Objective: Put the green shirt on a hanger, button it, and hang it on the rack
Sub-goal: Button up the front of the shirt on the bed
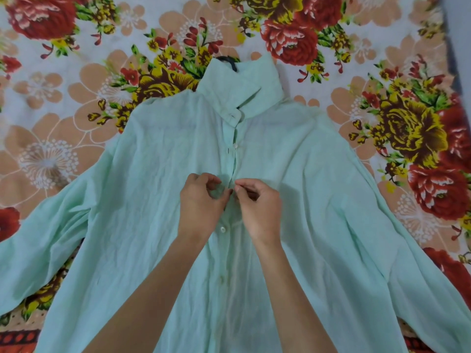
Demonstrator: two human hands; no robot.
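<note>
The pale green shirt [142,200] lies front up on a flowered bedsheet [51,98], sleeves spread to both sides and collar turned up. A black hanger hook [225,59] pokes out of the collar; the hanger's body is hidden inside the shirt. My left hand [201,202] pinches the left edge of the front placket at chest height. My right hand [257,205] pinches the right edge facing it, fingertips nearly touching. One white button [235,144] higher up is fastened. Two white buttons [223,229] below my hands lie unfastened on the placket.
The bedsheet has large red, yellow and peach flowers and fills the whole view around the shirt. A grey strip [458,42] runs along the bed's right edge. No rack is in view.
</note>
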